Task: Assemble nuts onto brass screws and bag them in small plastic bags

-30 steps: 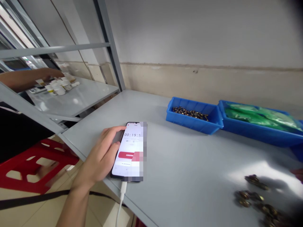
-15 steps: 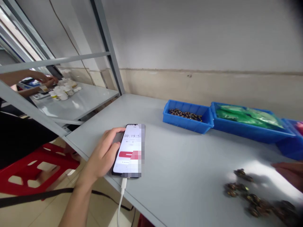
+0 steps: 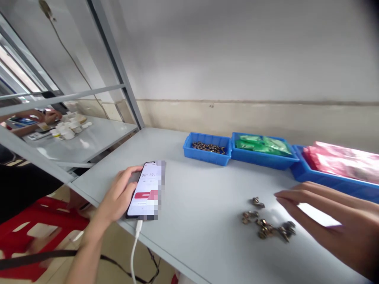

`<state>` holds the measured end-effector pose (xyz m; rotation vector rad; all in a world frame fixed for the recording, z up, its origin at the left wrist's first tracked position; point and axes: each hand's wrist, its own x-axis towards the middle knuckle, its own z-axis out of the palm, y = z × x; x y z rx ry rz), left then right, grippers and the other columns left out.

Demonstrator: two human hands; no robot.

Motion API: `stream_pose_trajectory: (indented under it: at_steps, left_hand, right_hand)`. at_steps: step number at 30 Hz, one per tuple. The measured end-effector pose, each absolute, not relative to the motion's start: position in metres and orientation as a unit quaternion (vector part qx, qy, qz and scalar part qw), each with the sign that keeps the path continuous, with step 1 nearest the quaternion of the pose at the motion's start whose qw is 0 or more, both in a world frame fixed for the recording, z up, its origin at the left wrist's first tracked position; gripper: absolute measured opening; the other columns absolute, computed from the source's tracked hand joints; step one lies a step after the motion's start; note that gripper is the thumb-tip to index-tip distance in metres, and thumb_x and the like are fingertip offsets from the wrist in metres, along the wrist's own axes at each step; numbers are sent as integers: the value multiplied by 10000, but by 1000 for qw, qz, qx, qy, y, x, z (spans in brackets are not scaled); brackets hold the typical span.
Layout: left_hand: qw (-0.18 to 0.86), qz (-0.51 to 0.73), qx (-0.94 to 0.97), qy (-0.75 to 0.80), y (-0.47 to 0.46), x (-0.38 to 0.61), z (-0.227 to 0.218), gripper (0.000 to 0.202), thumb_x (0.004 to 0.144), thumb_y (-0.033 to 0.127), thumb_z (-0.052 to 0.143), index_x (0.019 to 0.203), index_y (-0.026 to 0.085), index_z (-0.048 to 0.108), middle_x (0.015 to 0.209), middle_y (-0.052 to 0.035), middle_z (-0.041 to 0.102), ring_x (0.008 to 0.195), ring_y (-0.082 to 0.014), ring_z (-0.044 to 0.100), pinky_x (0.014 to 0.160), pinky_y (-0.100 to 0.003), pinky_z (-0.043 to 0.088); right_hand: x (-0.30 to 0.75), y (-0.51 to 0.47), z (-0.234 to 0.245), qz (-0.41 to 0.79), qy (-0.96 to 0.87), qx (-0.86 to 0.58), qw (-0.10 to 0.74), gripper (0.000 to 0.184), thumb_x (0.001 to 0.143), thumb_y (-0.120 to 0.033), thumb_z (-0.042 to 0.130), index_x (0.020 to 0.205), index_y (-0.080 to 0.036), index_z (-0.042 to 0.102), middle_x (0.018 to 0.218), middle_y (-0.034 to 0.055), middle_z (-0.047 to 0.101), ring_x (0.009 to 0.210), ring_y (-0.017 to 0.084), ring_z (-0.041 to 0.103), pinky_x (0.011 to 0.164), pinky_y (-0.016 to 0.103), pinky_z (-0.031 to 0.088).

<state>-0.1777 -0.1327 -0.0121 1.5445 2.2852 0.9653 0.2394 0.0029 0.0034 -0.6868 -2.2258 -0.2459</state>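
Observation:
My left hand is closed along the left side of a phone, thumb and fingers at its edge. The phone lies on the table near the front edge, its lit screen showing a timer; a white cable is plugged into its lower end. On the right, my right hand hovers over the table with thumb and finger tips together in a pinch. Nothing shows between those tips. Just left of them lies a loose cluster of brassy screws, apart from the fingers.
Along the wall stand blue bins: one with small metal screws, one with green packets, one with pink packets. A metal frame post rises at left. Beyond it, another person's hands are near white jars. A red stool stands below.
The view has turned right, so phone and bins sit further left. My right hand has come further into view beside the screws. My left hand stays at the phone.

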Motion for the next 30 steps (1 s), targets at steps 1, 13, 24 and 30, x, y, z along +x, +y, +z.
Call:
stream_pose_trajectory:
  at_steps: [1,13,24,30]
  left_hand:
    - [108,327,527,777,-132,-179,-12,400,899,332,350,1241,226,528,1305,-81,552,1228,-286,496,1057,-506,397]
    - [59,350,526,773,-151,-166,-18,500,841,536,548,1228,220,518,1330,-109,544,1259,-319,497,1083,-509,387]
    - [43,289,535,793,-172,-134,-19,807,699,582,681,1356,203,406,1289,-150,551,1186,-353,555,975,-513,482]
    - [53,305,521,795,-174,-131,-18,820,701,599,664,1359,191,395,1267,-162,548,1177,-351,562,985,-528,476]
  right_hand:
    - [238,1,6,-94,-885,-254,379,90,933,-301,565,913,-306,652,843,-16,714,705,157,670,619,285,525]
    - [241,-6,14,63,-913,-319,248,211,953,-293,512,1004,-232,707,982,75,681,840,215,655,715,348,534]
    - [259,12,4,127,-899,-377,181,279,866,-276,547,1091,-254,712,1092,71,685,936,241,664,812,383,551]
    - [254,16,1,141,-895,-378,189,256,877,-278,527,1041,-242,720,1037,69,682,885,225,658,790,374,549]
